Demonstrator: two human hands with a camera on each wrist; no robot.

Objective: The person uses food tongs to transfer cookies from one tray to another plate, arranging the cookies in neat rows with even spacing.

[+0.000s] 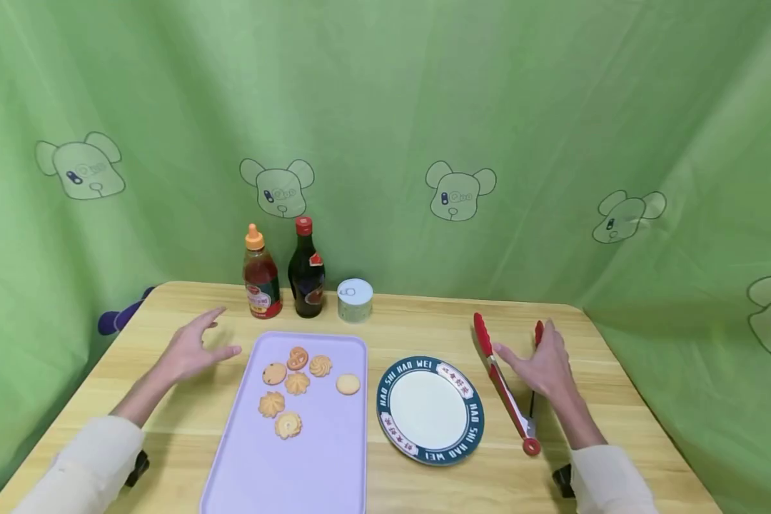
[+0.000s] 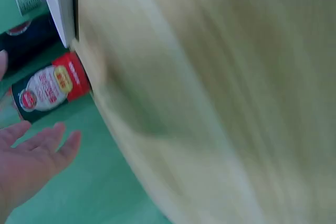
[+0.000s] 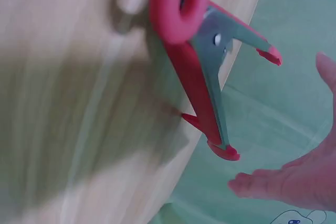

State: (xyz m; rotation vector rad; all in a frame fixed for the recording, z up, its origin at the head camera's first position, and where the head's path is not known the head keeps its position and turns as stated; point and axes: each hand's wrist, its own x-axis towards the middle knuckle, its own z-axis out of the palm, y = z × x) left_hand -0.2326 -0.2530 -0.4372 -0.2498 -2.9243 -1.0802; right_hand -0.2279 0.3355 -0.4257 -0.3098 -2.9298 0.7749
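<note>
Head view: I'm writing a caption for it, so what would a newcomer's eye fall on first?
Probably the lilac tray left of centre, with seven cookies toward its far end. Next, the red-and-metal tongs, spread open right of the teal-rimmed plate, with the right hand open by them. Behind the table hangs a bright green curtain printed with bear-like faces.

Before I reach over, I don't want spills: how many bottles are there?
2, side by side beyond the tray: orange-capped bottle left, dark bottle right, beside the tin. None seems hidden.
</note>
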